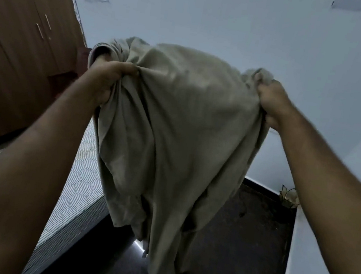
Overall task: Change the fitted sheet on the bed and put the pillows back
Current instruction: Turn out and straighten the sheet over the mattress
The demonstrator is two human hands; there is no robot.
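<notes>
Head view shows both hands raised in front of the person, each bunching a fistful of a beige sheet [175,136] near its upper edge. The left hand [108,80] has its fingers curled tight into a gathered knot of cloth; the right hand [272,105] clutches another wad of the same cloth, well apart from the left, so the fabric hangs between them like a curtain. Its lower part falls in loose folds over the dark floor [241,246] and does not reach the bed. To the left lies the mattress [72,194], bare, its quilted ticking uncovered, with a wooden wardrobe [19,48] beyond it against the white wall [234,22].

As a judgement: the bed is stripped, and the task sits somewhere in the middle. Whether this cloth is the old sheet being carried off or the fresh one being shaken out cannot be told. Fitting the sheet over the mattress corners remains, and then the pillows, none of which are in sight
</notes>
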